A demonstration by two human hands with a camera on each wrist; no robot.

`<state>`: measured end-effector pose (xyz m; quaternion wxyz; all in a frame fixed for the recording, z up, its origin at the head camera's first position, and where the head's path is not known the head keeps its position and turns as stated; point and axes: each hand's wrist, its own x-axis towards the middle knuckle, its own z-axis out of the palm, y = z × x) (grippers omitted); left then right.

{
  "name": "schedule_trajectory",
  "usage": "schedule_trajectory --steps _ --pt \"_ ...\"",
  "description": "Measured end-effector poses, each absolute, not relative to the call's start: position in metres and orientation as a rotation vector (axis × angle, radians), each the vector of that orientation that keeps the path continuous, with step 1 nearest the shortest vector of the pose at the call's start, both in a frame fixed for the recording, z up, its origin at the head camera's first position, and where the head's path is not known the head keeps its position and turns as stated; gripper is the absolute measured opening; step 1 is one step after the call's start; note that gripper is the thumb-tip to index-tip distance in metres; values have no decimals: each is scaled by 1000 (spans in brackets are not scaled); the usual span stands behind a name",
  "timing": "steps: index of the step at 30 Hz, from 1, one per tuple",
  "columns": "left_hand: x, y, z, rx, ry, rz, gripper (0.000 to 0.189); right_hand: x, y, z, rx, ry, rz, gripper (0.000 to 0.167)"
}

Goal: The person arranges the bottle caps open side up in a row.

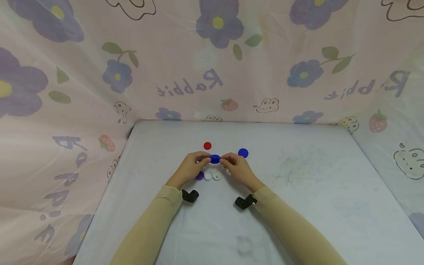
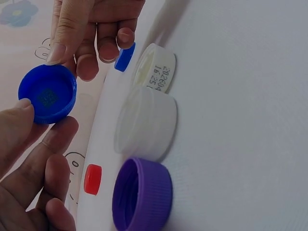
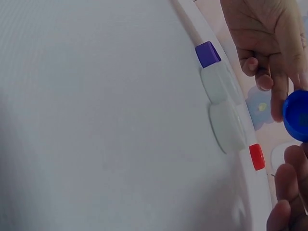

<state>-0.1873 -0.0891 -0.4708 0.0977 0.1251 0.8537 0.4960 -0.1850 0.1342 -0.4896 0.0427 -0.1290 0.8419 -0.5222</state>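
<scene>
1. Blue cap [image 1: 215, 159] is hanging above the table [image 1: 314, 206] between both hands, hollow side facing the wrists; the left hand [image 1: 195, 163] is pinching one edge, the right hand [image 1: 236, 163] the opposite one.
2. Lifting is looking done; this cap isn't resting anywhere yet.
3. Purple cap [image 1: 200, 175], plain white cap [image 1: 208, 176] and printed white cap [image 1: 216, 176] are sitting in a row, nearer the body than the hands.
4. Red cap [image 1: 207, 145] is lying beyond the left hand, second blue cap [image 1: 243, 153] just beyond the right, both ungrasped.
5. Fingers are probably crowding the second blue cap.
</scene>
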Motion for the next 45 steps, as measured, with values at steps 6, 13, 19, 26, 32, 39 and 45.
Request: schedule_trajectory --steps 6,13,19,26,32,39,45 --pt "-187 -88 -469 358 2516 1485 24 -185 135 -489 -400 2555 -1619 18" --pt "-188 -85 -472 391 2527 1472 27 -184 136 -487 -398 2547 -1631 19" --pt "-187 -82 -472 399 2524 1464 28 -181 137 -485 -395 2550 -1615 20" --pt "-186 -78 -471 397 2506 1479 28 -178 139 -482 -426 2620 -1540 26" --pt "-184 -74 -470 396 2505 1483 26 -176 141 -481 -446 2652 -1500 30" --pt "-182 -71 -469 406 2535 1424 26 -174 145 -481 -465 2675 -1450 33" --pt "-181 -66 -467 424 2484 1400 35 -172 150 -484 -461 2708 -1390 34"
